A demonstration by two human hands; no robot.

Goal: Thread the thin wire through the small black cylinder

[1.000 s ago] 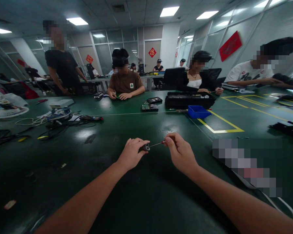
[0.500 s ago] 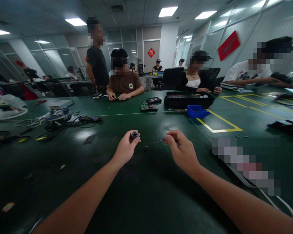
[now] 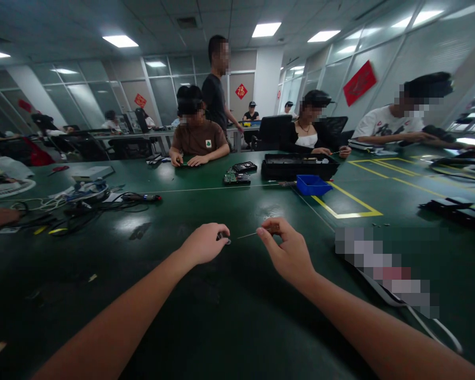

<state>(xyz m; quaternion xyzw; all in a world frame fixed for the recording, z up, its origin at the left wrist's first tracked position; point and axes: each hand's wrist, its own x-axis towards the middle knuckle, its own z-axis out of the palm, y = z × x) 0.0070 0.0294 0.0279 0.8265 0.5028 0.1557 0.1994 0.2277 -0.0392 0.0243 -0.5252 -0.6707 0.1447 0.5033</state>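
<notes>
Part (image 3: pixel 222 235): in left hand (image 3: pixel 202 244), over desk (image 3: pixel 221 327), partly hidden | Left grip: curled closed on part | Right hand (image 3: pixel 288 250): pinched on tool (image 3: pixel 247 235) | Handling, judged: part light, rigid, perhaps slick, best held by sides; tool by handle.

- Green tabletop (image 3: pixel 229 327), glossy, light reflections; thin pale line running across.
- Yellow tape (image 3: pixel 358 215) marks outlines on right half.
- Long black tray (image 3: pixel 296 168) toward far side; blue bin (image 3: pixel 312 186) just in front of it.
- Left of tray: drive-like units (image 3: pixel 237 178) close together, one showing green board.
- Left side: tangle of dark and pale cables (image 3: pixel 91 203), white box (image 3: pixel 93 172) behind.
- Far left: round white item (image 3: pixel 8 188), partly out of view.
- Near left: small scraps (image 3: pixel 92 277), dark patch (image 3: pixel 140 231).
- Right: long item (image 3: pixel 380 269), blurred out, pale cord (image 3: pixel 439 330) at near end.
- Right edge: black parts (image 3: pixel 455 211).
</notes>
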